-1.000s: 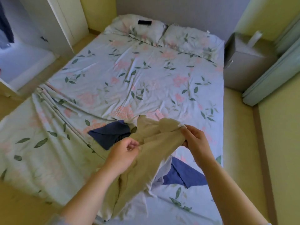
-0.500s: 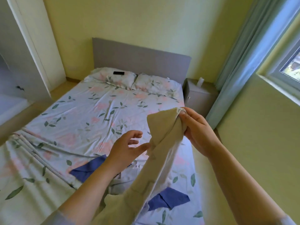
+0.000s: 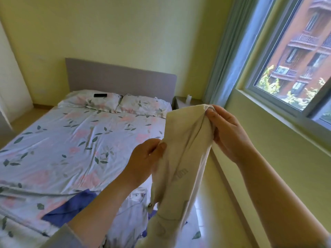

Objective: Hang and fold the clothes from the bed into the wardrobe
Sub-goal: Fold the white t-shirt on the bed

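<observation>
A beige garment [image 3: 180, 158] hangs lifted above the foot of the bed [image 3: 71, 140]. My right hand [image 3: 227, 135] pinches its top edge, bunched, at about chest height. My left hand [image 3: 145, 160] grips the cloth lower down on its left side. The garment's lower part drops out of view at the bottom. A blue garment [image 3: 69, 210] lies flat on the floral sheet near the bed's foot, partly behind my left forearm. A pale printed piece [image 3: 138, 196] lies beside it. The white wardrobe's edge [image 3: 7, 86] shows at the far left.
Two floral pillows [image 3: 114, 102] lie by the grey headboard [image 3: 121, 79], with a black phone [image 3: 100, 95] on the left one. A bedside table [image 3: 186, 102] stands right of the bed. Curtain [image 3: 225, 59] and window [image 3: 293, 56] fill the right wall.
The beige garment rose off the bed. My left hand let go of it, then took hold lower down. My view tilted up toward the wall and window.
</observation>
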{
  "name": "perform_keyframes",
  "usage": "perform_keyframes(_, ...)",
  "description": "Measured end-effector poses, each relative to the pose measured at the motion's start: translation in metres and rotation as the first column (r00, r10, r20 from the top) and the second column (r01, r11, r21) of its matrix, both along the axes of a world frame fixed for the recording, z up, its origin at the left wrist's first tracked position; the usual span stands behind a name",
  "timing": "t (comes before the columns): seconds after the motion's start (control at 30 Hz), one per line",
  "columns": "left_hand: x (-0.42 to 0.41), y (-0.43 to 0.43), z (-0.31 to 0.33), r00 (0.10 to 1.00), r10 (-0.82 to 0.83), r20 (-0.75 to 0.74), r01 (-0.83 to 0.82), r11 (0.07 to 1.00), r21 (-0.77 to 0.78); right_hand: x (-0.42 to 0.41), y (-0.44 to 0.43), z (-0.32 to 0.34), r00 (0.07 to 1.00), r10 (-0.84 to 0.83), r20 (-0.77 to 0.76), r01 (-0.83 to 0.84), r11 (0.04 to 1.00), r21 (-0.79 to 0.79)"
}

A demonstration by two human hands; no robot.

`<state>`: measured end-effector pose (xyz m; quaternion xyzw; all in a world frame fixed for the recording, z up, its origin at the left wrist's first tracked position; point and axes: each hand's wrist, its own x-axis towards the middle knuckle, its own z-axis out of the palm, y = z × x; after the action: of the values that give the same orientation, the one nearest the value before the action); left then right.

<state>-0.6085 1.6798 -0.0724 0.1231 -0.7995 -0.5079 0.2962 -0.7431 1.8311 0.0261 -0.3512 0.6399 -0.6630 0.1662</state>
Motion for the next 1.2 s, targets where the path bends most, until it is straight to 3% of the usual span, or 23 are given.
perform_keyframes(0.13, -0.005, -0.007, 0.016, 0.996, 0.082, -0.023, -0.075, 0.975, 0.207, -0.012, 0.016, -0.001, 0.978, -0.173, -0.118, 0.180, 0.982, 0.055)
perform_keyframes(0.33, -0.006, 0.002, 0.031, 0.995, -0.049, 0.083, 0.033, 0.984, 0.177, -0.017, 0.028, -0.010, 0.979, -0.177, -0.104, 0.186, 0.978, 0.091)
perform_keyframes(0.6, -0.009, -0.016, 0.042, 0.999, 0.008, 0.051, -0.012, 0.997, 0.075, -0.020, 0.036, -0.015, 0.990, -0.142, 0.026, 0.141, 0.989, 0.046)
perform_keyframes(0.67, -0.010, -0.022, 0.045, 0.992, 0.112, 0.052, -0.108, 0.992, -0.065, -0.021, 0.034, -0.016, 0.990, -0.139, 0.035, 0.137, 0.990, 0.043)
perform_keyframes(0.77, -0.009, -0.020, 0.050, 0.944, 0.329, -0.009, -0.320, 0.913, -0.253, -0.020, 0.024, -0.017, 0.984, -0.172, 0.035, 0.171, 0.985, 0.031)
perform_keyframes(0.83, -0.009, -0.018, 0.053, 0.957, 0.287, -0.046, -0.290, 0.937, -0.196, -0.019, 0.015, -0.017, 0.986, -0.161, 0.043, 0.160, 0.987, 0.026)
perform_keyframes(0.93, -0.012, -0.008, 0.053, 0.998, 0.037, 0.058, -0.038, 0.999, 0.024, -0.016, 0.003, -0.017, 0.991, -0.129, 0.026, 0.128, 0.991, 0.044)
perform_keyframes(1.07, -0.017, -0.007, 0.044, 0.995, 0.035, 0.094, -0.036, 0.999, 0.015, -0.018, -0.005, -0.012, 0.991, -0.133, 0.004, 0.133, 0.990, 0.037)
perform_keyframes(1.2, -0.021, -0.007, 0.048, 0.992, -0.118, 0.035, 0.103, 0.953, 0.286, -0.022, -0.010, -0.008, 0.997, -0.056, 0.054, 0.055, 0.998, 0.012)
